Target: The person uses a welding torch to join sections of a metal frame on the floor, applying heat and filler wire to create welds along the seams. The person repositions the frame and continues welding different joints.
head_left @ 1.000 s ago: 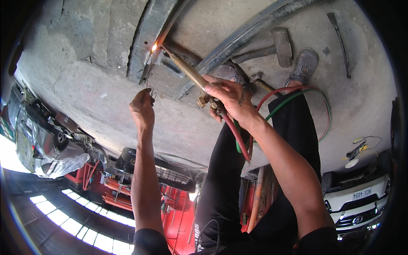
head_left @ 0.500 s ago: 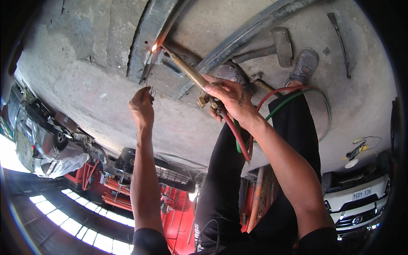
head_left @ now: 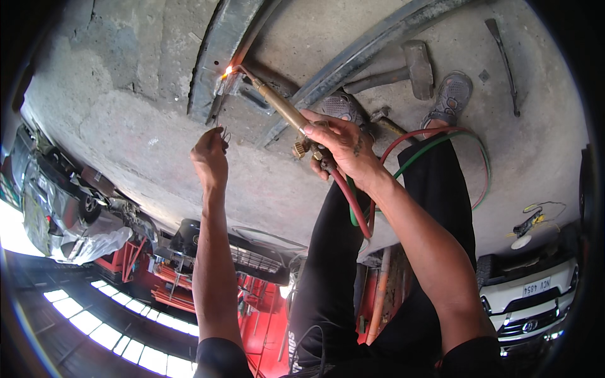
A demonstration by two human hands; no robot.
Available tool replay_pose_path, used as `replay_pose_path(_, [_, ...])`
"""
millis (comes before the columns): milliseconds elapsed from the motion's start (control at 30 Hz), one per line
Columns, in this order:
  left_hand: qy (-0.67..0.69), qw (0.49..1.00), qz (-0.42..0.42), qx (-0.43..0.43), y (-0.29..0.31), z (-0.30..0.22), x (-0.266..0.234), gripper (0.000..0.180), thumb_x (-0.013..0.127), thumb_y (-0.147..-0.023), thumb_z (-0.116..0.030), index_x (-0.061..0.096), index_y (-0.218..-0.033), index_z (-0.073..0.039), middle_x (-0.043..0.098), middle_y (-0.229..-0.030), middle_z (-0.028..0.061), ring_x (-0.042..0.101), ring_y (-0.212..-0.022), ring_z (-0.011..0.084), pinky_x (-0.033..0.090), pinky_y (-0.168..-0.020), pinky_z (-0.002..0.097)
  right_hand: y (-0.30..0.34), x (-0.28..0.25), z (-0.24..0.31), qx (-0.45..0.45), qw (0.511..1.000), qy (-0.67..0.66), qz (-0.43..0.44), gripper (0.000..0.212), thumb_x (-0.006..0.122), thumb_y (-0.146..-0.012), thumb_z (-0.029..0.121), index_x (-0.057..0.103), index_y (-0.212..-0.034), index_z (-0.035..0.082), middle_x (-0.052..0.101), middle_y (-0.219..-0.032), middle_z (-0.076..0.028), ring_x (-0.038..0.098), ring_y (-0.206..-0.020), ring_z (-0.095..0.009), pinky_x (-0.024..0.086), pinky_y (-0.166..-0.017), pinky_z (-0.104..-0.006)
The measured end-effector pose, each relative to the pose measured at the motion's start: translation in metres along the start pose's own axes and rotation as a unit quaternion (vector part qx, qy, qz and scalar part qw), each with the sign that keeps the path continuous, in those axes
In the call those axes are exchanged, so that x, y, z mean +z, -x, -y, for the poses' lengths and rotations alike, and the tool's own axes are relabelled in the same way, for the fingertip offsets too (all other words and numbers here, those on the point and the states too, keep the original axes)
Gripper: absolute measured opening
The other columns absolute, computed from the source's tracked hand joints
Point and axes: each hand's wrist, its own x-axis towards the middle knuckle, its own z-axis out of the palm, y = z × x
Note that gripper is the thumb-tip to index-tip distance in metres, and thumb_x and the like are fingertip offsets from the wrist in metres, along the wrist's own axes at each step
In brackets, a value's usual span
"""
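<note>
My right hand (head_left: 340, 143) is wrapped round a brass gas torch (head_left: 282, 109) with a red hose and a green hose at its rear. Its thin bent tip points left, and a bright orange glow (head_left: 229, 70) burns where it meets a grey metal channel (head_left: 217, 47) on the concrete floor. My left hand (head_left: 211, 154) is closed in a pinch on a thin wire (head_left: 218, 113) that runs up toward the glow. A loose, curled end of the wire shows beside the fingers. The exact contact point is lost in the brightness.
A second long metal rail (head_left: 372, 49) curves across the floor. Near my feet lie a sledgehammer (head_left: 419, 69) and a long pry bar (head_left: 503, 66). The green hose (head_left: 435, 146) loops over my leg. Vehicles, including a white one (head_left: 529, 302), and red racks stand around.
The glow at the torch tip has grown slightly and shifted a little. Both hands stay almost where they were.
</note>
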Motion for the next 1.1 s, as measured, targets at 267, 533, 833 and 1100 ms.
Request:
replay_pose_path(267, [0.004, 1.0, 0.007, -0.002, -0.0016, 0.0041, -0.0002, 0.023, 0.059, -0.102, -0.011, 0.076, -0.113, 0.0, 0.066, -0.074, 0.0026, 0.056, -0.065, 0.0093, 0.046, -0.062, 0.0263, 0.0011, 0.0015, 0.0012, 0.008, 1.0, 0.004, -0.003, 0.057, 0.063, -0.101, 0.028, 0.053, -0.146, -0.005, 0.063, -0.087, -0.003, 0.061, -0.057, -0.011, 0.049, -0.047, -0.0253])
replay_pose_path(533, [0.01, 1.0, -0.004, 0.004, -0.0011, 0.0047, 0.0018, 0.026, 0.058, -0.1, -0.012, 0.076, -0.111, 0.002, 0.066, -0.07, 0.007, 0.058, -0.064, 0.013, 0.048, -0.063, 0.0301, 0.0003, 0.0001, -0.0012, 0.002, 1.0, 0.012, -0.007, 0.054, 0.065, -0.101, 0.028, 0.056, -0.144, -0.003, 0.061, -0.087, -0.002, 0.062, -0.057, -0.01, 0.049, -0.046, -0.025])
replay_pose_path(833, [0.003, 1.0, -0.002, 0.011, -0.0028, 0.0045, 0.0037, 0.026, 0.057, -0.1, -0.012, 0.076, -0.111, 0.003, 0.067, -0.071, 0.0073, 0.059, -0.064, 0.0131, 0.049, -0.063, 0.0299, 0.0012, 0.0007, -0.0022, 0.004, 1.0, 0.014, -0.009, 0.053, 0.066, -0.102, 0.027, 0.056, -0.145, -0.002, 0.058, -0.089, -0.002, 0.063, -0.057, -0.011, 0.049, -0.045, -0.0254])
replay_pose_path(1100, [0.017, 1.0, 0.006, 0.0, -0.0034, 0.0071, 0.0041, 0.022, 0.059, -0.102, -0.009, 0.075, -0.113, 0.001, 0.066, -0.074, 0.003, 0.056, -0.066, 0.0095, 0.046, -0.062, 0.0268, 0.0008, -0.0007, -0.0023, -0.003, 1.0, 0.019, -0.005, 0.058, 0.066, -0.102, 0.027, 0.051, -0.148, -0.005, 0.058, -0.089, -0.002, 0.063, -0.058, -0.011, 0.049, -0.046, -0.0254])
